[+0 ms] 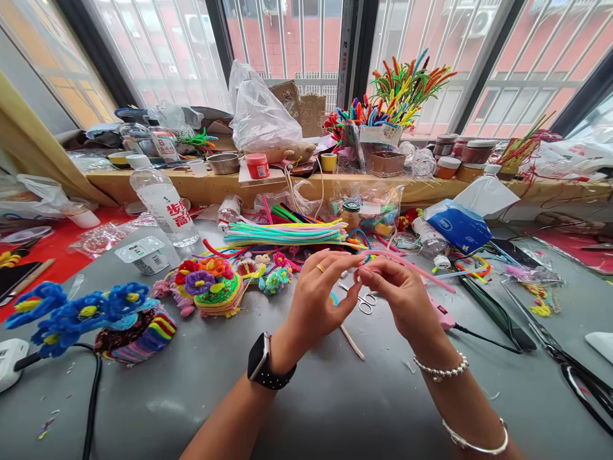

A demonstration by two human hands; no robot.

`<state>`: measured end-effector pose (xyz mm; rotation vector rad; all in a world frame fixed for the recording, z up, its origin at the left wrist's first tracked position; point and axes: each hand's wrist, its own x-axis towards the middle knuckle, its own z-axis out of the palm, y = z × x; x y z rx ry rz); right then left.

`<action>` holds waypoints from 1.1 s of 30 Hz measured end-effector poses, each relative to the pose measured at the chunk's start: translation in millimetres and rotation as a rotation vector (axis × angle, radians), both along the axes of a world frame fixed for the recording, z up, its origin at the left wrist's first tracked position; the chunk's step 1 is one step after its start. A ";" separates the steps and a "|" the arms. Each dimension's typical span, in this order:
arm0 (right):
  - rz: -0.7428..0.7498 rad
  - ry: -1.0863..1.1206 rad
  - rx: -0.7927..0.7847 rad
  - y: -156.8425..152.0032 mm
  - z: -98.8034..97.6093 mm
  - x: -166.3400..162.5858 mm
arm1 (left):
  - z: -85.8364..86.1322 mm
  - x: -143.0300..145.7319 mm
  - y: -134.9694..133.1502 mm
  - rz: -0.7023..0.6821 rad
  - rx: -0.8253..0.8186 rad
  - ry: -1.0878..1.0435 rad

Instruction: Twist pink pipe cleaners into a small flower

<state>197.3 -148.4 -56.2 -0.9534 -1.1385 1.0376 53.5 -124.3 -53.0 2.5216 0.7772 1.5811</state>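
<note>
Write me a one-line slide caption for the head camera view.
Left hand and right hand pinch a pink pipe cleaner over a grey table, blue flowers at left.

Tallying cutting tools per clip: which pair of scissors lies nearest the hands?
The small scissors with pale loops, seen between the left hand and right hand; the large black-handled scissors lie well away at the right.

Single head-worn view, facing forward and down over table (148, 402) toward windows (306, 45); left hand (318, 297), right hand (402, 297) close, windows farther.
</note>
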 end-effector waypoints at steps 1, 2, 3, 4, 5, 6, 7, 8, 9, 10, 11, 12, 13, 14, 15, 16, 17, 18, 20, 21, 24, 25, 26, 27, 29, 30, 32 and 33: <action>-0.003 -0.006 0.020 0.1 -0.4 -0.2 | 0.3 0.4 -0.7 -0.002 -0.014 -0.011; -0.005 -0.014 0.037 0.2 -0.9 -0.7 | 0.5 1.0 -1.6 -0.003 -0.038 -0.025; -0.006 -0.023 0.051 0.4 -1.6 -1.4 | 0.7 1.7 -2.6 -0.004 -0.071 -0.043; -0.010 -0.032 0.061 0.7 -2.5 -2.3 | 0.5 2.5 -3.5 -0.008 -0.110 -0.061; -0.022 -0.041 0.069 1.1 -3.4 -3.4 | 0.1 3.5 -4.4 -0.012 -0.151 -0.077; -0.038 -0.051 0.074 1.5 -4.3 -4.7 | -0.6 4.4 -5.1 -0.016 -0.186 -0.091; -0.058 -0.058 0.075 1.8 -5.1 -6.0 | -1.6 5.3 -5.5 -0.018 -0.213 -0.103; -0.078 -0.062 0.069 2.2 -5.8 -7.3 | -2.7 6.2 -5.8 -0.016 -0.234 -0.115; -0.096 -0.065 0.060 2.4 -6.2 -8.5 | -3.9 7.0 -5.9 -0.012 -0.253 -0.125; -0.112 -0.066 0.050 2.6 -6.5 -9.5 | -5.1 7.6 -5.8 -0.006 -0.270 -0.135; -0.124 -0.068 0.042 2.6 -6.6 -10.1 | -6.1 8.2 -5.6 0.001 -0.283 -0.146; -0.134 -0.073 0.034 2.5 -6.5 -10.5 | -7.0 8.7 -5.4 0.007 -0.290 -0.154; -0.141 -0.083 0.028 2.3 -6.4 -10.5 | -7.7 9.2 -5.2 0.016 -0.284 -0.162; -0.145 -0.095 0.025 2.0 -6.2 -10.2 | -8.3 9.7 -5.0 0.026 -0.266 -0.168; -0.148 -0.104 0.021 1.6 -6.1 -9.8 | -8.9 10.1 -4.8 0.039 -0.241 -0.173; -0.145 -0.115 0.020 1.3 -6.1 -9.1 | -9.4 10.4 -4.6 0.055 -0.215 -0.177; -0.140 -0.128 0.022 1.1 -6.2 -8.4 | -9.8 10.7 -4.3 0.070 -0.190 -0.180; -0.137 -0.144 0.033 1.0 -6.5 -7.7 | -10.3 10.9 -4.1 0.086 -0.167 -0.179; -0.136 -0.190 0.068 1.2 -7.2 -6.7 | -11.3 10.9 -3.6 0.113 -0.130 -0.168; -0.141 -0.220 0.088 1.5 -7.6 -6.4 | -11.8 10.9 -3.5 0.125 -0.113 -0.157; -0.174 -0.292 0.149 2.8 -8.8 -6.9 | -12.7 10.4 -3.6 0.154 -0.091 -0.122; -0.183 -0.307 0.164 3.1 -9.2 -7.3 | -12.8 10.2 -3.9 0.165 -0.094 -0.116; -0.191 -0.317 0.175 3.3 -9.6 -7.9 | -12.8 10.2 -4.4 0.175 -0.100 -0.114; -0.199 -0.323 0.182 3.4 -9.9 -8.4 | -12.8 10.1 -4.8 0.182 -0.108 -0.114; -0.213 -0.331 0.185 3.2 -10.3 -9.1 | -13.0 10.3 -5.6 0.189 -0.127 -0.121; -0.221 -0.331 0.184 3.0 -10.2 -9.3 | -13.2 10.4 -5.8 0.184 -0.138 -0.126; -0.219 -0.330 0.185 2.4 -9.5 -9.1 | -13.5 10.7 -5.4 0.163 -0.160 -0.147; -0.210 -0.330 0.185 2.1 -9.0 -8.9 | -13.4 10.6 -4.9 0.147 -0.169 -0.158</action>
